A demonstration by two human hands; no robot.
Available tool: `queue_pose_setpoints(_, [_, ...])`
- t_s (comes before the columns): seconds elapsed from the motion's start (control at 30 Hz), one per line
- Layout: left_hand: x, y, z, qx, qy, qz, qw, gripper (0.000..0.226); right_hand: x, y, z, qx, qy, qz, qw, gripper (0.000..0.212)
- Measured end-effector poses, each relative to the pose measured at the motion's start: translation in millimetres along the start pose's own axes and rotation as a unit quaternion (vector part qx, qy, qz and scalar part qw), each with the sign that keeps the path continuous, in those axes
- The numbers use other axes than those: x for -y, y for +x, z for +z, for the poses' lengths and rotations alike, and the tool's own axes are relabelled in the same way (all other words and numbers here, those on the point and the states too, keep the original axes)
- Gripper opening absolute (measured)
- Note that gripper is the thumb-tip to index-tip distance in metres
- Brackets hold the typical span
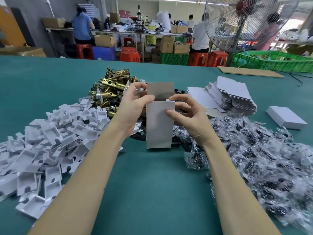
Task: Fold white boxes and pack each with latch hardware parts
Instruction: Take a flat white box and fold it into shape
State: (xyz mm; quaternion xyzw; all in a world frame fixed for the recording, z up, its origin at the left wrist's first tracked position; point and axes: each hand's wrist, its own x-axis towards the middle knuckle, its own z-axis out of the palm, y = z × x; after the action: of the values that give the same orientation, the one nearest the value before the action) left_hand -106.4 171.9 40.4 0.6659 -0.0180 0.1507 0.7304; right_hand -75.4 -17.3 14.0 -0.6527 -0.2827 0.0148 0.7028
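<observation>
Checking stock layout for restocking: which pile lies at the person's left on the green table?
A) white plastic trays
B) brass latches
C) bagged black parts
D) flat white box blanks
A: the white plastic trays spread beside the left forearm; the bagged parts lie on the right.

White box, brass latches, teal tabletop.

no legible txt, labels, brands or nos. anywhere; bg signs too blurry.
</observation>
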Motion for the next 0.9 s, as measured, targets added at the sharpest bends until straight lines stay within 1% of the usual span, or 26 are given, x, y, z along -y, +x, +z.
queue_pose_setpoints(0.1, [-4.9,0.0,-2.6,0.009,-0.002,-0.019,1.0,0.028,0.5,0.1,2.0,0.004,-0.004,0.0,1.0,0.028])
queue_pose_setpoints(0.17, [-6.6,-1.7,-3.0,0.011,0.011,-0.005,1.0,0.03,1.2,0.3,2.4,-0.001,-0.001,0.001,1.0,0.029])
queue_pose_setpoints(0.23, [-6.1,-3.5,-3.6,0.01,0.063,0.029,0.998,0.031,2.1,0.1,2.2,-0.004,0.003,0.002,1.0,0.03])
queue_pose_setpoints(0.33, [-8.0,-7.1,-5.3,0.014,0.144,0.096,0.985,0.027,2.3,-0.4,2.3,-0.004,0.001,0.003,1.0,0.029])
queue_pose_setpoints(0.37, [-8.4,-8.0,-5.7,0.019,0.166,0.118,0.979,0.024,2.7,-0.5,2.3,-0.004,0.002,0.004,1.0,0.029])
queue_pose_setpoints(0.43, [-9.2,-10.3,-7.8,0.039,0.194,0.146,0.969,0.009,3.7,-1.0,2.1,-0.007,0.006,0.004,1.0,0.028])
queue_pose_setpoints(0.47, [-10.2,-11.7,-8.6,0.049,0.201,0.153,0.966,0.005,4.2,-1.4,1.9,-0.009,0.008,0.004,1.0,0.028])
queue_pose_setpoints(0.53, [-11.4,-12.8,-10.5,0.057,0.201,0.155,0.965,0.013,5.2,-1.9,1.8,-0.01,0.009,0.006,1.0,0.028])
queue_pose_setpoints(0.6, [-11.8,-12.0,-11.9,0.056,0.198,0.159,0.966,0.01,5.7,-1.9,2.1,-0.01,0.007,0.008,1.0,0.028])
queue_pose_setpoints(0.67, [-10.0,-9.8,-13.4,0.048,0.202,0.167,0.964,0.003,5.4,-1.5,2.0,-0.011,0.003,0.012,1.0,0.029])
queue_pose_setpoints(0.8, [-7.2,-8.0,-13.6,0.015,0.202,0.181,0.962,0.008,6.9,-1.1,2.3,0.0,-0.007,0.007,1.0,0.031])
queue_pose_setpoints(0.9, [-7.6,-7.6,-12.0,-0.001,0.216,0.181,0.96,0.007,7.5,-1.0,2.0,0.007,-0.012,0.006,1.0,0.031])
